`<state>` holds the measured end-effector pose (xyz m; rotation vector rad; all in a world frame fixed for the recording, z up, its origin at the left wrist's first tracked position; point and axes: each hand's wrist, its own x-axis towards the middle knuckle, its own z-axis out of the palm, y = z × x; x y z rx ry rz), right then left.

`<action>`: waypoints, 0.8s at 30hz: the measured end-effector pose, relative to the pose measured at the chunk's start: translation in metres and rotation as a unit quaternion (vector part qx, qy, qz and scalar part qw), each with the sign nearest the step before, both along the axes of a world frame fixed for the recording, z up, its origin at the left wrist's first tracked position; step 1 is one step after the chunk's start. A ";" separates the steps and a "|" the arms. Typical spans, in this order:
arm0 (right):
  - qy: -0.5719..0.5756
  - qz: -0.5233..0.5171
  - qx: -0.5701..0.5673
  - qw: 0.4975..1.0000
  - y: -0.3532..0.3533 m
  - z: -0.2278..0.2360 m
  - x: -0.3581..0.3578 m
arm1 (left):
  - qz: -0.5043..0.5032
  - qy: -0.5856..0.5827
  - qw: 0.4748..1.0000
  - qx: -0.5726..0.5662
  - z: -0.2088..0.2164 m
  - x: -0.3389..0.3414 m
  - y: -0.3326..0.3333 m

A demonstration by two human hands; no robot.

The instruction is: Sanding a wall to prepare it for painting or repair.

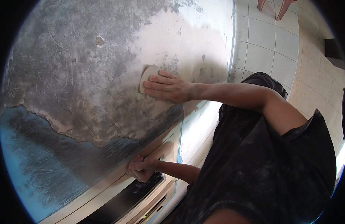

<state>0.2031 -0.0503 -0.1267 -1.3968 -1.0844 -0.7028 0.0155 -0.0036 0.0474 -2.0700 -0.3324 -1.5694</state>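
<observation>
My right hand presses a flat, round-edged pale pad against the wall. Four fingers lie over the pad, and the thumb does not show. Under and around the pad the wall is mottled grey, with a smoother whitish patch beyond it. Lower down, my left hand is closed at the edge of a pale frame, its fingers curled over it. The frame surrounds a dark panel.
Blue paint with a ragged, flaking edge covers the wall's lower left. A small round hole mark sits higher up. Tiled floor lies at the upper right, with the pink legs of a stool or chair on it.
</observation>
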 end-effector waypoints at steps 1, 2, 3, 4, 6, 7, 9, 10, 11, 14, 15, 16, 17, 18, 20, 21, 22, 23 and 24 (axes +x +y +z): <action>-0.021 -0.014 -0.002 1.000 0.003 -0.008 -0.005 | -0.010 0.003 1.000 -0.001 0.001 -0.003 0.001; -0.023 -0.013 0.000 1.000 0.001 0.008 -0.004 | -0.021 0.002 1.000 -0.002 0.000 -0.003 0.003; 0.033 -0.004 0.000 0.999 0.002 0.029 -0.008 | -0.021 -0.001 1.000 0.001 -0.001 -0.002 0.004; 0.089 0.012 0.001 0.996 0.000 0.053 -0.014 | -0.015 -0.007 1.000 -0.013 0.001 -0.006 0.002; 0.101 0.049 0.022 0.993 -0.006 0.087 -0.008 | -0.012 -0.016 0.999 -0.027 -0.001 -0.004 -0.001; 0.119 0.079 0.041 0.989 -0.008 0.094 -0.008 | -0.022 -0.014 0.999 -0.031 -0.001 -0.002 -0.001; 0.064 0.067 0.002 0.996 -0.010 0.065 -0.009 | -0.030 -0.012 0.999 -0.032 0.002 -0.004 -0.002; 0.006 0.053 -0.038 0.998 -0.010 0.042 -0.005 | -0.024 -0.022 0.999 -0.041 0.001 -0.004 -0.001; 0.004 0.048 -0.038 0.998 -0.011 0.015 -0.004 | -0.023 -0.031 0.998 -0.052 -0.001 -0.001 -0.002; -0.032 0.038 -0.033 0.998 -0.016 -0.011 -0.003 | -0.024 -0.035 0.998 -0.036 -0.001 0.002 -0.002; 0.002 0.039 -0.052 0.998 -0.013 -0.005 -0.009 | -0.028 -0.034 0.998 -0.037 -0.001 0.003 0.001; 0.038 0.043 -0.072 0.996 -0.017 0.013 -0.015 | -0.029 -0.038 0.998 -0.043 -0.001 0.000 0.002; 0.041 0.047 -0.074 0.995 -0.020 0.033 -0.019 | -0.025 -0.043 0.998 -0.049 0.000 -0.006 0.001; 0.077 0.094 -0.029 0.992 -0.022 0.054 -0.017 | -0.024 -0.043 0.998 -0.051 0.000 -0.004 -0.001; 0.115 0.138 0.016 0.984 -0.021 0.055 -0.017 | -0.025 -0.038 0.998 -0.048 0.002 0.002 -0.005; 0.073 0.112 -0.017 0.991 -0.021 0.041 -0.015 | -0.025 -0.037 0.998 -0.050 0.001 0.002 -0.005; 0.031 0.082 -0.051 0.995 -0.020 0.024 -0.012 | -0.028 -0.029 0.998 -0.049 0.001 0.003 -0.005; 0.031 0.079 -0.052 0.995 -0.021 0.002 -0.010 | -0.030 -0.023 0.998 -0.048 0.000 0.006 -0.004; 0.021 0.099 -0.037 0.994 -0.020 -0.019 -0.011 | -0.026 -0.024 0.998 -0.042 0.001 0.002 -0.006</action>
